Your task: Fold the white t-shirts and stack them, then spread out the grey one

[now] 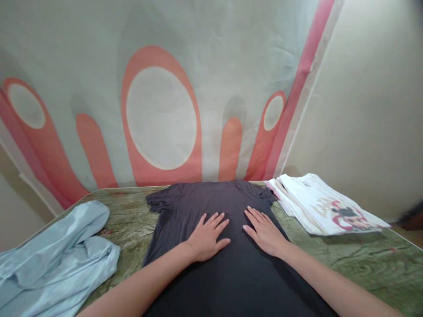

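A dark T-shirt [228,281] lies spread out on the table, its short sleeves at the far end and its near end cut off by the bottom of the view. My left hand [209,237] rests on the shirt just left of its middle, fingers spread, palm down. To the right of it, my right hand [264,231] lies flat on the same cloth near the shirt's right side, fingers stretched out. Neither hand holds anything.
A crumpled light blue garment [62,259] lies on the left of the wood-patterned table [128,211]. Folded shirts are stacked at the right, a white printed T-shirt [324,202] on top. Behind the table rises a wall with a red-and-grey banner [214,53]. A dark blurred shape [413,218] shows at the right edge.
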### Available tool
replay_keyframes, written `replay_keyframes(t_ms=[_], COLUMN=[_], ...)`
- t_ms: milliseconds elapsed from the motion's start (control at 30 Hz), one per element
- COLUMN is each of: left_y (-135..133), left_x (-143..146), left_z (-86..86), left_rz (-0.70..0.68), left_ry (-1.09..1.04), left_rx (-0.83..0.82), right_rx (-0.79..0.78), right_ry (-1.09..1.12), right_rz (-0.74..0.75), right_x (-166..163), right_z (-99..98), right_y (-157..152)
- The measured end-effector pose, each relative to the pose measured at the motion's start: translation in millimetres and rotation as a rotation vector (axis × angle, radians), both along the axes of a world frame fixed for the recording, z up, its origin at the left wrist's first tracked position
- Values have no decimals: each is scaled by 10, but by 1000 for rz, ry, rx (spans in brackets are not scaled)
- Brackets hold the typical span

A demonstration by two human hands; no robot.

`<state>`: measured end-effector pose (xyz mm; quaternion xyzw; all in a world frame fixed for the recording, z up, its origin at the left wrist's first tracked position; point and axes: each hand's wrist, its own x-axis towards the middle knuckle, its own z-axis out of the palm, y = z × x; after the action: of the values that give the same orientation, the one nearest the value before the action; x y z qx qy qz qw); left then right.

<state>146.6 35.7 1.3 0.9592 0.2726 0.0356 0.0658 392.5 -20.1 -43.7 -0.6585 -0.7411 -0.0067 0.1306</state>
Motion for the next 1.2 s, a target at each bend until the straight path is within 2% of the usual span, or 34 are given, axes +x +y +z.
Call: replay_keyframes(t_ms=[167, 267, 333, 433, 500, 567, 633, 767, 833, 900, 1067, 1133, 1200], left_y=[-151, -289, -374, -418, -359, -240, -103, 55, 54, 24, -23, -13, -14], left_x=[-666, -874, -819, -583, -504, -604, -884, -1546, -1674, -1601, -1096, -1067, -1198], left_z=[38, 121, 177, 201, 152, 63, -35, -153, -151, -118, -60, -88, -126], left_rz=[135, 242, 265, 205, 183, 224, 310, 468, 501, 487, 360, 358, 399], left_ry=[54, 94, 94, 42, 38, 63, 72, 105, 117, 101, 53, 57, 61], left_rx=[27, 23, 28, 69, 92, 112, 150, 221, 255, 284, 235, 213, 217], right_rx=[-61, -48, -22, 0, -47, -71, -74, -60, -46, -27, -45, -73, -80], right_ry=[-41, -71, -71, -34, 4, 28, 30, -15, -27, -23, 2, -7, -16], right_rz=[-54, -119, -144, -34, 89, 146, 129, -57, -97, -93, 48, 88, 83], right_x=[553, 623, 435, -72, -363, -458, -314, 309, 484, 449, -111, -181, -68], right_z=[-34, 3, 53, 140, 175, 173, 137, 41, 30, 51, 111, 90, 37], right_y=[-308, -339, -305, -240, -238, -288, -379, -596, -665, -682, -653, -693, -762])
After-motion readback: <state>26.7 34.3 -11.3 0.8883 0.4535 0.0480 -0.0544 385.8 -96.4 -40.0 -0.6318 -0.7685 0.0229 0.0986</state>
